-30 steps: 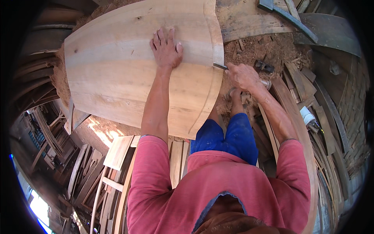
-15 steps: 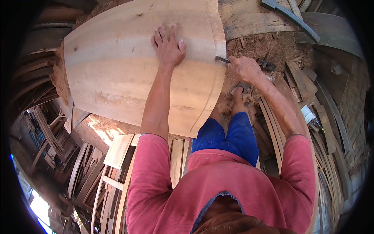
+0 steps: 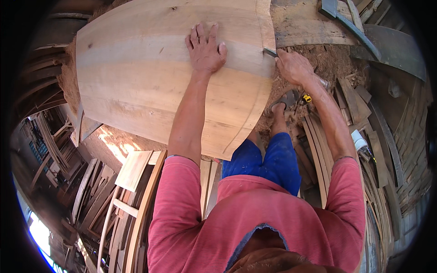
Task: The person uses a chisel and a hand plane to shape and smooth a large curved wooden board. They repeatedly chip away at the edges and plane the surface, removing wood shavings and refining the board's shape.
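Observation:
My left hand (image 3: 207,52) lies flat on a large, pale wooden panel (image 3: 150,82) with a curved outline, its fingers spread over the upper face. Near the panel's right edge, my right hand (image 3: 293,67) is closed around a narrow, flat-bladed metal tool (image 3: 269,53). The blade's tip rests over the panel's rim, where a line runs parallel to the curved edge. My fingers cover the tool's handle, so its exact kind cannot be made out.
A dark angled metal tool (image 3: 353,29) lies on a board at the far right. By my foot is a yellow and black object (image 3: 307,98). Stacked planks (image 3: 316,150) stand on my right; a small wooden frame (image 3: 125,207) is at lower left. Sawdust (image 3: 327,59) covers the ground.
My right hand has carried the blade farther from me along the panel's right edge. My left hand stays flat on the panel. The whole view has shifted slightly, uncovering the yellow and black object.

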Tool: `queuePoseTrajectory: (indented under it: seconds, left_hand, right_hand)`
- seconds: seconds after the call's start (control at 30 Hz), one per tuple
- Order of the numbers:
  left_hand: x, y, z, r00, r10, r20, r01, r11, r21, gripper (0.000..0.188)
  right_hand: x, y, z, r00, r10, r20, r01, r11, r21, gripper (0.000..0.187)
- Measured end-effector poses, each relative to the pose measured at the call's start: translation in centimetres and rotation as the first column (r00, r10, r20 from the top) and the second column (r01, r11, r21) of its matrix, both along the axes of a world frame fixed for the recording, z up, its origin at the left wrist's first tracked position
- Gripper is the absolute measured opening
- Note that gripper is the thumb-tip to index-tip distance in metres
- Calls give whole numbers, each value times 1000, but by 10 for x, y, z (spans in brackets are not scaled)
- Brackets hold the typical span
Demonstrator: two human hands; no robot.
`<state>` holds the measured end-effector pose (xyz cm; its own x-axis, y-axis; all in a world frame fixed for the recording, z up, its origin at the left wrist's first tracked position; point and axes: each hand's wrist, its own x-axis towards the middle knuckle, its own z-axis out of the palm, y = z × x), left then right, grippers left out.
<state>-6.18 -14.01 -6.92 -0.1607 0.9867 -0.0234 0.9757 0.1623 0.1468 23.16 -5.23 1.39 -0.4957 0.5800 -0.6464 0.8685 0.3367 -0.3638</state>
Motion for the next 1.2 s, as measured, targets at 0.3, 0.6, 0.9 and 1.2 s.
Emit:
queuePoseTrajectory:
  seconds: [0.3,0.6,0.9,1.2]
  left_hand:
    - [0,-3,3,1000,5,-5,-5,1000,18,72]
    - [2,3,1,1000,2,1,-2,1000,-4,73]
    - [-4,-2,-2,1000,-3,-19,3,1000,17,74]
    - [1,-4,-10,1000,-1,-7,1,1000,14,73]
  right_hand:
    - [7,-26,12,997,81,7,-81,996,-37,31]
    - [7,-5,-11,997,38,-60,-35,997,64,33]
    - [8,-23,8,996,90,-5,-90,996,-10,33]
    - [19,-60,-7,997,33,-67,-32,999,4,31]
